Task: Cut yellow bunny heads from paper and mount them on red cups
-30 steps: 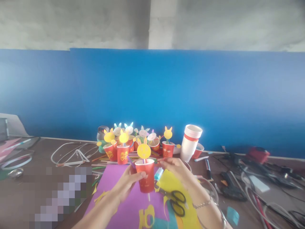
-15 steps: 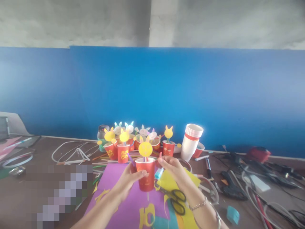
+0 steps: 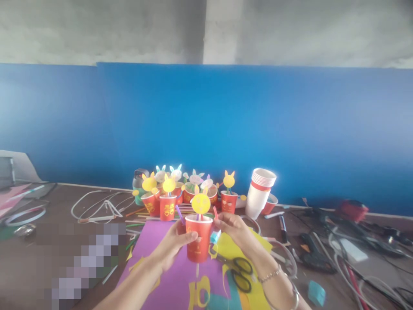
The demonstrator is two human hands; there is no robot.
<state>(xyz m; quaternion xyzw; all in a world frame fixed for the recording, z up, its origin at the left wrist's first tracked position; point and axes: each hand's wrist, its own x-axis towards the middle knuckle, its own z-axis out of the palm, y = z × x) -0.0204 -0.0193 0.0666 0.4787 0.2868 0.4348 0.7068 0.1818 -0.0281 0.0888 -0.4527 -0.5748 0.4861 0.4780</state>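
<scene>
My left hand (image 3: 174, 243) is closed around a red paper cup (image 3: 198, 249), thumb across its front, holding it upright above the purple paper (image 3: 153, 234). A yellow paper rabbit head (image 3: 200, 203) stands up from the cup's mouth on a straw. From the cup's left side a purple straw piece (image 3: 180, 214) sticks out. A thin pale stick (image 3: 197, 270) shows under the cup's bottom. At the cup's right side, my right hand (image 3: 234, 228) pinches a short red straw (image 3: 215, 211) that slants upward. Whether that straw passes through the cup wall is hidden by the fingers.
Red cups (image 3: 167, 209) with paper rabbit heads stand behind, beside stacked white cups (image 3: 258, 196). Scissors (image 3: 241, 273) lie on yellow paper (image 3: 258, 297), near paper scraps (image 3: 199, 292). A glue gun (image 3: 316, 258), cables and a turquoise block (image 3: 316, 293) occupy the right side.
The cup and its rabbit head have shifted slightly to the right in view. My right hand stays at the cup's right side, still pinching the red straw.
</scene>
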